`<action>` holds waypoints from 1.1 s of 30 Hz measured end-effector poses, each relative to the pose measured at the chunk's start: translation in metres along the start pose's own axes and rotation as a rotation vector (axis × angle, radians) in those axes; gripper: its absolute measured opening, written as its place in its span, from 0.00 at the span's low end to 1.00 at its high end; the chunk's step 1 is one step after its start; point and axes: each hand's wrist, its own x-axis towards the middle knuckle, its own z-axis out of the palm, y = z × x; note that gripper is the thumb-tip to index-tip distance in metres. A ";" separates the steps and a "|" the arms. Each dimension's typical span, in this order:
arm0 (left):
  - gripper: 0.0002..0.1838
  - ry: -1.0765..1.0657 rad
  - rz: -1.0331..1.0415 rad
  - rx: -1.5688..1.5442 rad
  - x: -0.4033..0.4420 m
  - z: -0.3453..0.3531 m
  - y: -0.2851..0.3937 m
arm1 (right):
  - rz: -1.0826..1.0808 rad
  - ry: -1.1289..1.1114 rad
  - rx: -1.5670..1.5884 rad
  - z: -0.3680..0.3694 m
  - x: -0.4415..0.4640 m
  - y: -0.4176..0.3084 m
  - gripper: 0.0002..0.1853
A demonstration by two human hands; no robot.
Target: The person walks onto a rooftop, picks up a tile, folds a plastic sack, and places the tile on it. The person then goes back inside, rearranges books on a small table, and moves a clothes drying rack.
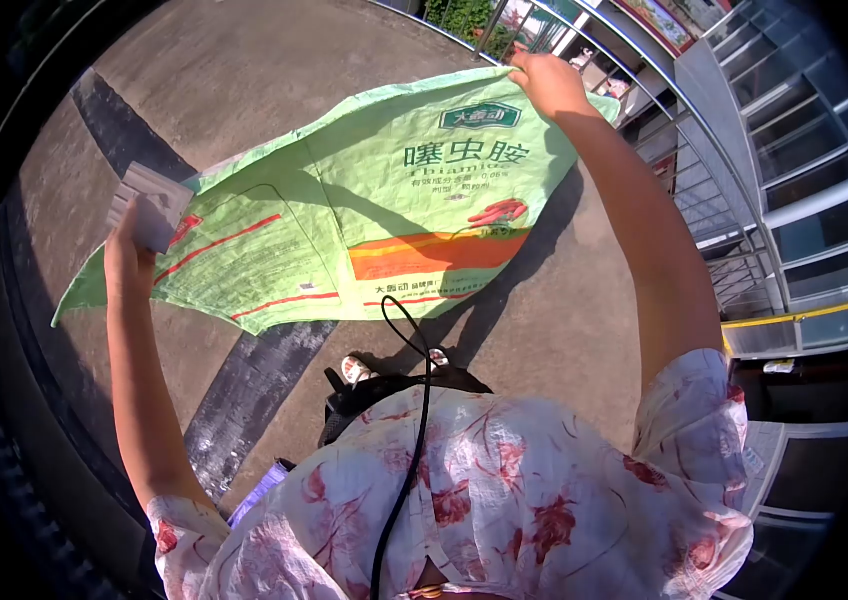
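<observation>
A light-green woven plastic sack [344, 210], printed with dark Chinese characters, an orange band and red lines, is spread out in the air before me. My right hand [550, 85] is closed on its upper right edge, arm stretched far forward. On the left, my left hand [128, 240] is closed around a flat, grey-brown rectangular block [152, 205] with a ridged side. The block lies against the sack's left part; whether these fingers also grip the sack is hidden. The sack sags between my hands, its left corner hanging lower.
Concrete ground [234, 60] with a dark strip [254, 390] lies below. A metal railing [684, 110] curves along the right, beside a building with windows [804, 170]. A black cable [414, 440] hangs in front of my flowered shirt. Something purple [259, 492] shows by my left side.
</observation>
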 end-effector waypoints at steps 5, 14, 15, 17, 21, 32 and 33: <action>0.13 -0.097 0.024 0.002 0.010 -0.007 0.003 | -0.018 -0.003 0.024 -0.006 0.001 0.001 0.13; 0.12 -0.099 0.067 -0.040 0.019 0.025 0.016 | 0.040 -0.045 -0.018 0.001 -0.011 -0.001 0.11; 0.12 -0.148 0.062 0.003 0.032 0.019 0.013 | 0.073 -0.039 -0.018 0.006 -0.012 0.001 0.11; 0.12 -0.138 0.082 -0.001 0.038 0.025 0.010 | 0.085 -0.029 -0.030 0.015 -0.018 0.003 0.11; 0.13 -0.121 0.094 0.015 0.026 0.033 0.012 | 0.184 -0.014 0.074 0.021 -0.027 0.002 0.12; 0.15 -0.331 -0.030 0.149 -0.069 0.039 -0.005 | 0.216 -0.168 0.037 -0.044 -0.087 0.070 0.07; 0.15 -0.385 -0.065 0.144 -0.084 0.053 -0.007 | 0.185 -0.181 -0.151 -0.074 -0.081 0.083 0.08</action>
